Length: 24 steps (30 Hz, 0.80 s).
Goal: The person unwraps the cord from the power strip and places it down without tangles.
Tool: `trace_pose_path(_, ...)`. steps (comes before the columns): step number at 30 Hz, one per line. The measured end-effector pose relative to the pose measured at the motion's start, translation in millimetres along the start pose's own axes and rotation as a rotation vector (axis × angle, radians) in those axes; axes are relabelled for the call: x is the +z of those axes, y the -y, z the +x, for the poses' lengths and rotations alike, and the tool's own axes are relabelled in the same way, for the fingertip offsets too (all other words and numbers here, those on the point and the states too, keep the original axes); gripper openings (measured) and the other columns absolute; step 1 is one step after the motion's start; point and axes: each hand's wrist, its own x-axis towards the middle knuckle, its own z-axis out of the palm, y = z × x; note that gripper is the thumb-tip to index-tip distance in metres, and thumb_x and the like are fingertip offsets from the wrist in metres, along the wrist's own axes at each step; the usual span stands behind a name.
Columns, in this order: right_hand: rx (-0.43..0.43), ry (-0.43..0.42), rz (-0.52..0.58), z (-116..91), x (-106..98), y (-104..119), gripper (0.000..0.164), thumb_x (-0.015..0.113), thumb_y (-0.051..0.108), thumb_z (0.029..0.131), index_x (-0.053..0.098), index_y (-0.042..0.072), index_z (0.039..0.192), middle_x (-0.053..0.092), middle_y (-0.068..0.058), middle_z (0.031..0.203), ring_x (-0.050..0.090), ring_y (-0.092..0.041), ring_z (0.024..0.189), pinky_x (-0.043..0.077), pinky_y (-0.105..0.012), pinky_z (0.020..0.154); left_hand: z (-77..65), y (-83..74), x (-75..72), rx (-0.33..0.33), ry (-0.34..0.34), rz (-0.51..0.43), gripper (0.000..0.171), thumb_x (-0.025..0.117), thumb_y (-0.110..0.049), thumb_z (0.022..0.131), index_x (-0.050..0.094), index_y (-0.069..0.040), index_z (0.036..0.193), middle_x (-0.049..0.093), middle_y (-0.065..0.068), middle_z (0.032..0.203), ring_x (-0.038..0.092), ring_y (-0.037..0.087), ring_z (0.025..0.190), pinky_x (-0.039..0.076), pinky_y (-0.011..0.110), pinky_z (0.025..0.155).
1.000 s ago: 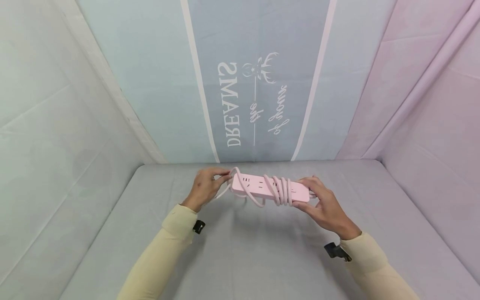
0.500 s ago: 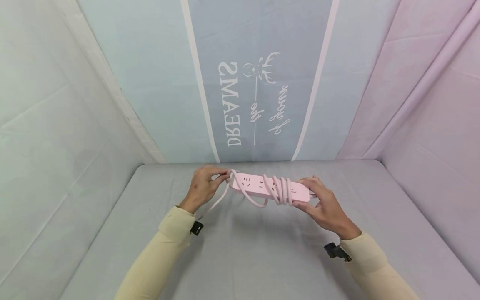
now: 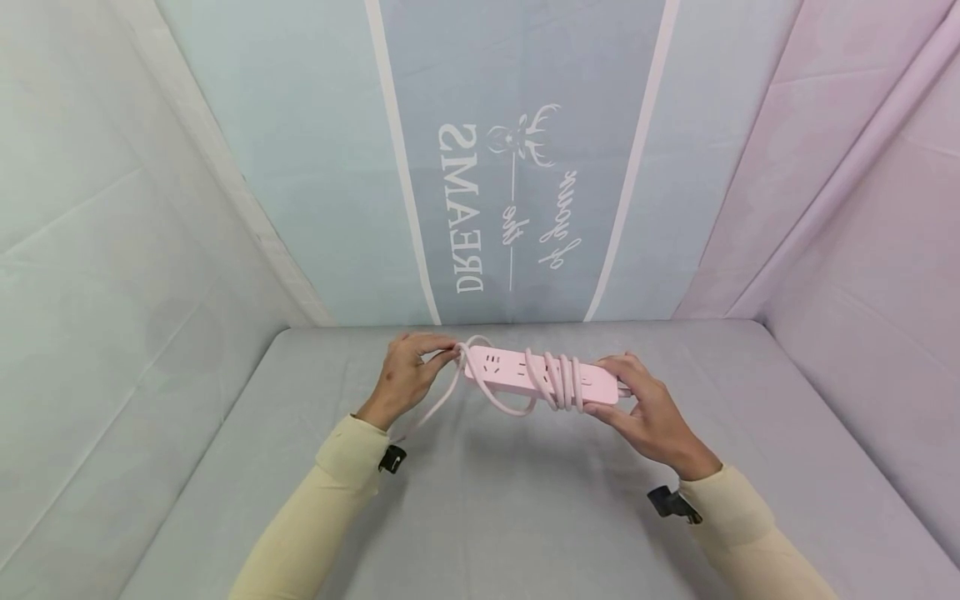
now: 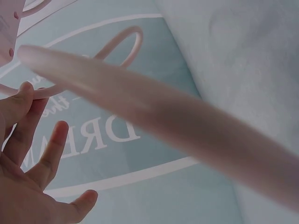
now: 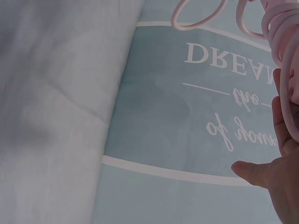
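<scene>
Above the far edge of the grey cloth-covered worktop (image 3: 525,517), roughly midway between its two far corners, hangs a pink, long, box-shaped plastic power strip (image 3: 508,375), lifted clear of the surface and sloping slightly down toward its right end. The right hand (image 3: 652,412) grips that end, thumb along the near side and fingers at the far side. The left hand (image 3: 405,375) pinches a pale pink, round, smooth-skinned cord (image 3: 567,383) between thumb and forefinger just beside the strip's left end; its other fingers stand spread in the left wrist view.

The wrapping looks part-way along. Several turns sit close together around the right half of the strip, while one slack loop crosses the left half and sags below the near side. A free length trails from the left hand toward the left wrist, so a share of the cord lies off the strip; I cannot make out a plug.

The casing is flat-faced with rounded corners and dark socket slots; the cord bends in soft, springy-looking curves. Behind the far edge rises a blue fabric panel (image 3: 600,67) with white lettering and a deer motif, lightly creased.
</scene>
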Motion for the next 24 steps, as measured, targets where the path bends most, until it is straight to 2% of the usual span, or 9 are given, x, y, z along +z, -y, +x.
trace_pose_path(5, 0.024, 0.0, 0.001, 0.7, 0.1, 1.5, 0.058, 0.082, -0.008, 0.073, 0.062, 0.004, 0.126, 0.063, -0.002, 0.116, 0.05, -0.009, 0.107, 0.045, -0.02, 0.082, -1.3, -0.5, -0.5, -0.005, -0.001, -0.029, 0.014, 0.077, -0.004, 0.086, 0.079, -0.005, 0.099, 0.076, 0.009, 0.1, 0.072, 0.027, 0.097, 0.032, 0.065, 0.107)
trace_pose_path(11, 0.006, -0.021, 0.016, 2.6, 0.4, 3.6, 0.06, 0.083, -0.009, 0.071, 0.062, 0.005, 0.126, 0.064, -0.004, 0.115, 0.051, -0.011, 0.108, 0.041, -0.017, 0.087, -3.0, 0.0, -1.9, 0.0, 0.0, -0.068, 0.013, 0.077, -0.003, 0.085, 0.079, -0.003, 0.098, 0.076, 0.01, 0.097, 0.069, 0.032, 0.106, 0.028, 0.067, 0.109)
trace_pose_path(15, -0.006, -0.04, 0.016, 3.6, 1.5, 3.8, 0.062, 0.083, -0.009, 0.068, 0.063, 0.005, 0.125, 0.065, -0.007, 0.113, 0.051, -0.011, 0.108, 0.036, -0.016, 0.099, -3.5, 0.9, -2.4, 0.015, -0.003, -0.077, 0.013, 0.077, -0.002, 0.084, 0.079, -0.003, 0.097, 0.076, 0.01, 0.095, 0.069, 0.034, 0.108, 0.027, 0.069, 0.108)
trace_pose_path(20, 0.002, -0.047, 0.016, 4.8, 2.1, 3.4, 0.062, 0.084, -0.008, 0.068, 0.063, 0.005, 0.124, 0.065, -0.007, 0.111, 0.051, -0.011, 0.107, 0.021, -0.021, 0.114, -4.3, 1.5, -3.3, 0.024, 0.0, -0.096, 0.014, 0.077, -0.001, 0.084, 0.079, -0.004, 0.097, 0.076, 0.01, 0.096, 0.068, 0.037, 0.108, 0.026, 0.07, 0.108)
trace_pose_path(24, 0.005, -0.041, 0.002, 6.0, -0.1, 4.8, 0.062, 0.083, -0.009, 0.069, 0.062, 0.004, 0.126, 0.065, -0.006, 0.113, 0.051, -0.011, 0.106, 0.036, -0.019, 0.102, -5.3, 1.3, -4.4, 0.031, -0.005, -0.084, 0.015, 0.078, 0.0, 0.082, 0.079, -0.004, 0.097, 0.076, 0.01, 0.096, 0.068, 0.036, 0.108, 0.027, 0.07, 0.107)
